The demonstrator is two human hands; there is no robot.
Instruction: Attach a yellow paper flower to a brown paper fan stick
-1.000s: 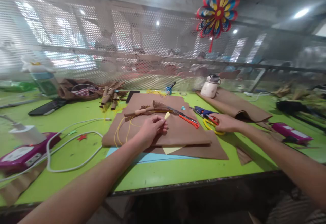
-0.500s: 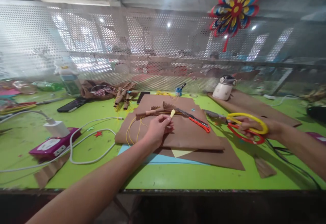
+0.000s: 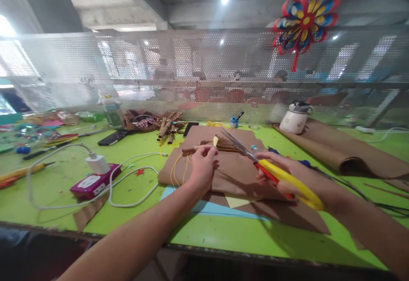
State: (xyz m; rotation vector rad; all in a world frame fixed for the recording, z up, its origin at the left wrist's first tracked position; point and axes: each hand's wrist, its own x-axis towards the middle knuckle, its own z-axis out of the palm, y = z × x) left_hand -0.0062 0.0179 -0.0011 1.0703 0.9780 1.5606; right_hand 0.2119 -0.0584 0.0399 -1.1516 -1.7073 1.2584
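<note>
My left hand (image 3: 203, 163) pinches a small pale yellow paper piece (image 3: 215, 140) upright between thumb and fingertips. In my right hand (image 3: 315, 178) is a pair of scissors (image 3: 286, 181) with yellow and red handles. The scissors' blades point left toward the paper piece, apart from it, and look slightly parted. Beneath both hands lies folded brown paper (image 3: 236, 181). A rolled brown paper stick (image 3: 189, 149) with fringed brown paper and yellow string (image 3: 173, 171) rests on it, partly behind my left hand. Pale yellow paper (image 3: 239, 201) and blue paper (image 3: 220, 210) stick out underneath.
A purple power adapter (image 3: 96, 185) with a white cable is at the left. Farther back are a phone (image 3: 113, 137), bundled brown paper rolls (image 3: 168, 128), a blue jar (image 3: 234, 122) and a white bottle (image 3: 293, 120). A brown paper roll (image 3: 361, 149) lies at the right.
My right hand has brought the scissors left and inward, near my left hand, with the blades turned toward the yellow paper piece. My left hand keeps its pinch. The view has shifted left and tilted up.
</note>
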